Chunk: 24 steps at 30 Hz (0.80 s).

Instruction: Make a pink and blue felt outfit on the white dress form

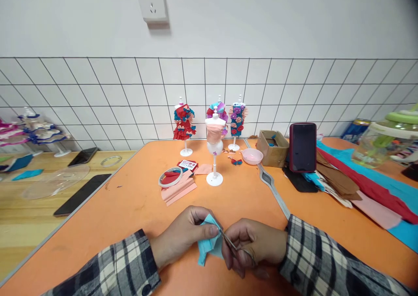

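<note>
My left hand [187,233] pinches a folded piece of light blue crepe paper [206,245] between thumb and fingers, low over the orange table. In my right hand [253,246] is a small pair of metal scissors [230,240], its handle loops around my fingers. The scissor tips meet the paper's edge beside my left thumb; whether the blades are parted I cannot make out. Straight ahead stands a small white dress form [214,145] with pale pink crepe paper wrapped around its chest.
Behind are more dressed mini forms [184,124]. Tape roll [170,177] and pink paper strips [179,191] lie left of centre. To the right are a pink dish [252,156], cardboard box [272,150], upright phone [302,148], crepe sheets [375,187] and a clear jug [375,143].
</note>
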Motion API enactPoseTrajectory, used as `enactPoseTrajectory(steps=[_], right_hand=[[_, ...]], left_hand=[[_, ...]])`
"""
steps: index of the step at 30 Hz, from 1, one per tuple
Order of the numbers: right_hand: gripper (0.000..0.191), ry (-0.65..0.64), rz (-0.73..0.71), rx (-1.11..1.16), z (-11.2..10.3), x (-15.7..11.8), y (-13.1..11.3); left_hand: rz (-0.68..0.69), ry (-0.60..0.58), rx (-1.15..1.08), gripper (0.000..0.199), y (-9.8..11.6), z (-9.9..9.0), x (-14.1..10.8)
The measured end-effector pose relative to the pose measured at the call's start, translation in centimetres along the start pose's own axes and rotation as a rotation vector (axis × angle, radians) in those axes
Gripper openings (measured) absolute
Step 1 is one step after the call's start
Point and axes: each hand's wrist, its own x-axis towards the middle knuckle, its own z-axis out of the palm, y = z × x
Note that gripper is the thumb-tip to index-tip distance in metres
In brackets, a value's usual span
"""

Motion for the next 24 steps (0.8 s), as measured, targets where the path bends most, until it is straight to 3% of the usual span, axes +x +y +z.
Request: enactPoseTrajectory(steps=[8, 16, 19, 24], right_hand=[[0.055, -0.007, 0.002, 0.019, 0.0, 0.1, 0.0], [0.045, 0.148, -0.012, -0.031, 0.2, 0.1, -0.4], [0.046, 0.097, 0.000, -0.013, 0.2, 0.2, -0.3], [0.054, -0.028, -0.049, 0.068, 0.2, 0.3, -0.2]], left_hand=[[0.002, -0.042, 0.062, 0.039, 0.0, -0.1, -0.1], [0.034, 0.085, -0.166, 0.041, 1.0, 0.5, -0.2], [0.056, 0.082, -0.149, 0.025, 1.0, 0.7, -0.1], [0.065, 0.014, -0.084, 0.022, 0.8, 0.6, -0.1]])
